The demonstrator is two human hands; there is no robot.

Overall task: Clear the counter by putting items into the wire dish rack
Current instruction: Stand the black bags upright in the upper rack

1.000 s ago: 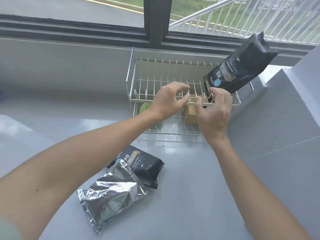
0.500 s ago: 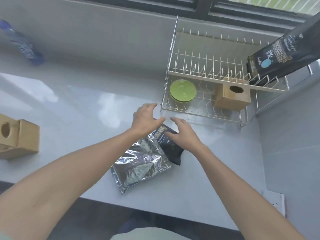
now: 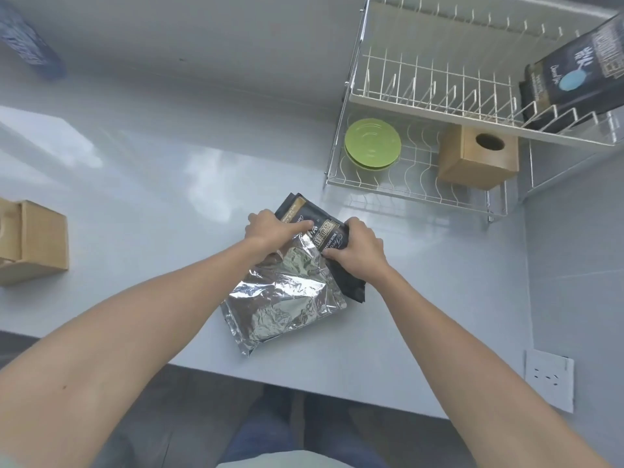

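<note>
Gripping the black coffee bag (image 3: 305, 220) on the counter (image 3: 152, 184), the left hand (image 3: 270, 228) presses its top while the right hand (image 3: 358, 251) clasps its side edge. It lies partly under a silver foil pouch (image 3: 283, 298), near the wire dish rack (image 3: 418, 194)

Blurred blue object (image 3: 28, 45) and wooden box (image 3: 32, 243) cut off at left edge.

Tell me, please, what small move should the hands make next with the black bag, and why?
Probably lift the black bag out from under the silver foil bag: both the left hand and right hand grip it, and it is not yet in the wire dish rack.
</note>
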